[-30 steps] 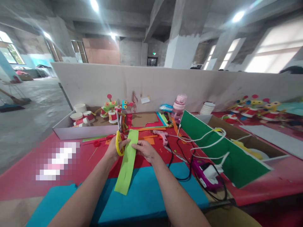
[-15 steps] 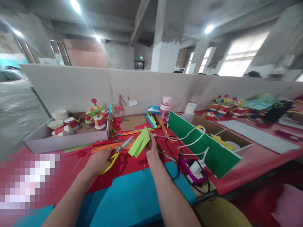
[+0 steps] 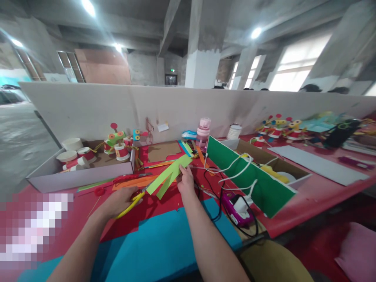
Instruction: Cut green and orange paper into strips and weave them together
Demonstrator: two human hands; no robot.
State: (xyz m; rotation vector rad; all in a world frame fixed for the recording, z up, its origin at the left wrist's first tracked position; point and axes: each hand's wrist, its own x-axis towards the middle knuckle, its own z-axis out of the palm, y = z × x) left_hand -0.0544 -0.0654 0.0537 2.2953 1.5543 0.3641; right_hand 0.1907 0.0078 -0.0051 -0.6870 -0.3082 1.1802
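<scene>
Yellow-handled scissors [image 3: 131, 205] are in my left hand [image 3: 125, 200], its fingers wrapped round the handles. The blades point toward the lower left end of a light green paper piece [image 3: 166, 176] and are mostly hidden behind it. My right hand [image 3: 186, 180] pinches that paper near its upper right part. The paper shows two strips spread apart at the lower end. Beneath both hands lies red paper [image 3: 152, 207], with blue sheets [image 3: 152, 243] nearer to me. Orange paper strips [image 3: 132, 182] lie just beyond my left hand.
At the left a white box [image 3: 79, 176] holds paper cups and a cup figure. A green-sided box [image 3: 246, 176] stands at the right, with white cables over it and a purple power strip [image 3: 237, 211] in front. A pink bottle [image 3: 203, 133] stands behind.
The green paper has turned and now shows as two long strips reaching toward the scissors. The scissors' open blades, visible before, are now mostly behind the paper. The view has shifted slightly.
</scene>
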